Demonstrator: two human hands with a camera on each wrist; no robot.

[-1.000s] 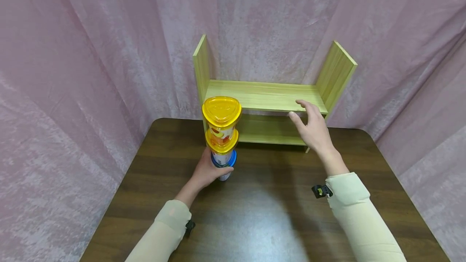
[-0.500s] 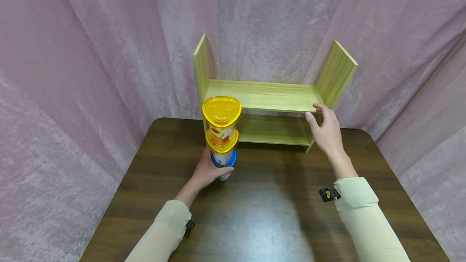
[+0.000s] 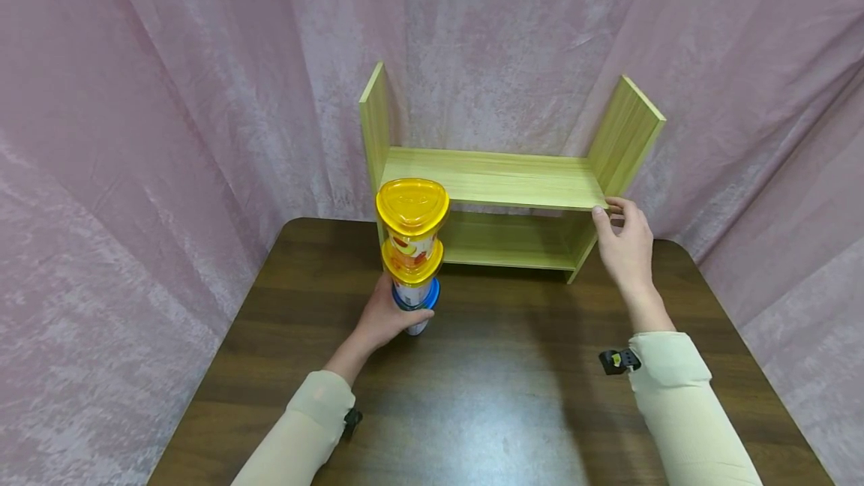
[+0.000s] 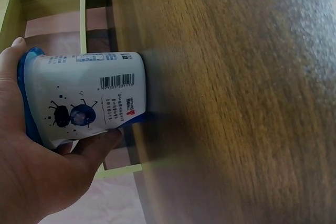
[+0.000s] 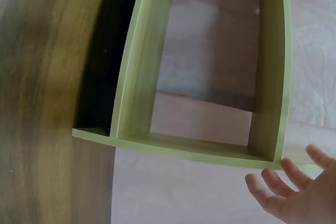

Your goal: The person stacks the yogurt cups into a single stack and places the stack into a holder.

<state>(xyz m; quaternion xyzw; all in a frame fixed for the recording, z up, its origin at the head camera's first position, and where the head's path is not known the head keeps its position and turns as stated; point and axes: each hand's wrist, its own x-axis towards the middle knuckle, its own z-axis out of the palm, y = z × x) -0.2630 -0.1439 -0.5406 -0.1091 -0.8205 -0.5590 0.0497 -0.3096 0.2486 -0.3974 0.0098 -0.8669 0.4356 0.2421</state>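
Observation:
Three lidded yogurt cups stand stacked at the left front of the wooden shelf [image 3: 499, 177]. The upper two have yellow lids, the top lid [image 3: 413, 205] partly covering the lower ones. My left hand [image 3: 385, 317] grips the bottom white yogurt cup [image 4: 89, 93], which has a blue lid, a berry print and a barcode. Over at the shelf's right end is my right hand [image 3: 628, 250], thumb by the front corner of the upper board. In the right wrist view its loosely spread fingers [image 5: 268, 192] lie just outside the side panel, fingertips right at its edge; the thumb is hidden there.
The shelf has two levels and tall side panels, the left one [image 3: 374, 122] rising behind the cups. It stands at the back of a dark wooden table [image 3: 472, 396]. Pink curtains [image 3: 506, 43] hang behind and on both sides.
My right hand has moved right, from in front of the upper board to the shelf's right end. My left hand and the stacked cups have stayed in place.

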